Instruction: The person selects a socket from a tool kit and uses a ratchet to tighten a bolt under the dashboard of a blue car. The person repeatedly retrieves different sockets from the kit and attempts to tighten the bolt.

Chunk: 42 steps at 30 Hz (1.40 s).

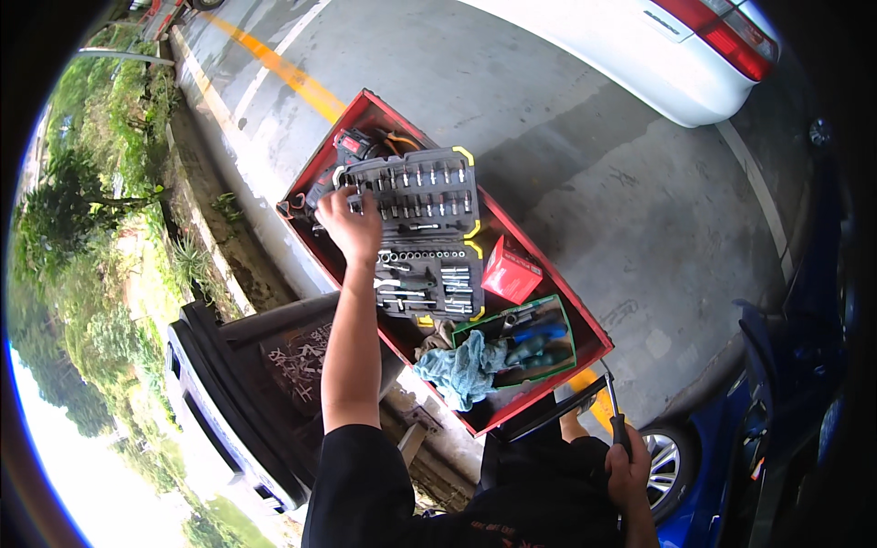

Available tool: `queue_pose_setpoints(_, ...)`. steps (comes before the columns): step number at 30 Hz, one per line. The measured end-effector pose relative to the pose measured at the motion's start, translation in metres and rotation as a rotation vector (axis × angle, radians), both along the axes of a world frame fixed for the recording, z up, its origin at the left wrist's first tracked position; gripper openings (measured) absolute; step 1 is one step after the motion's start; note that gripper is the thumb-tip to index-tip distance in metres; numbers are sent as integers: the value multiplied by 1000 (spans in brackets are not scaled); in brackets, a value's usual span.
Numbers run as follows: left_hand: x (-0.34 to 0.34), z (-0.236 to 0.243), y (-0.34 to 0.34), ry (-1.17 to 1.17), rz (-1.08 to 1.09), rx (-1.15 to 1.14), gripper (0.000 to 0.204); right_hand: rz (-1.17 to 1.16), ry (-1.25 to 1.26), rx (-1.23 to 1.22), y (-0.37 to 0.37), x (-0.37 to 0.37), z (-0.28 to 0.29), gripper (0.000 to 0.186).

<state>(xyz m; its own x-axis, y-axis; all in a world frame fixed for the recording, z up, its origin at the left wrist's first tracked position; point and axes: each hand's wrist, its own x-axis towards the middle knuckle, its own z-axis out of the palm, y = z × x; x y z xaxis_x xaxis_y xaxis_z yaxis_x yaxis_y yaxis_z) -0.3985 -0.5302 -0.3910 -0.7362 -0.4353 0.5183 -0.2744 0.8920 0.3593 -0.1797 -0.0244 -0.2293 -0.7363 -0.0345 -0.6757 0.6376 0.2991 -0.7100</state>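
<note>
My left hand (352, 224) reaches over the upper half of an opened socket set case (429, 228), at the left end of its rows of sockets. Its fingers are curled, and whatever lies between the fingertips is too small to make out. The lower half of the case holds small sockets, long sockets and a ratchet. Down at the lower right, my right hand (628, 470) is closed round the black handle of a hand tool with a slim metal shaft (613, 397), which points upward.
The case lies in a red tool cart (548, 274) with a red box (512, 271), a green-edged tray (573, 342) of tools and a blue-green rag (466, 370). A black bin (247, 402) stands left. A white car (630, 46) and a blue car (713, 447) are parked to the right.
</note>
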Motion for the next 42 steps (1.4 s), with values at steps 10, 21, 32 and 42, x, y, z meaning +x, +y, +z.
queue_pose_setpoints(10,7,-9,104,-130,-126,247,15,23,-37,-4,-1,-1,-2,39)
queue_pose_setpoints(21,-4,-15,128,-160,-55,203,15,5,-47,-22,2,8,-4,41)
queue_pose_setpoints(32,-5,-23,120,-179,3,483,21,16,-50,-28,-2,15,-9,43)
queue_pose_setpoints(42,2,-18,116,-111,-83,536,14,25,-63,-25,-6,15,-8,43)
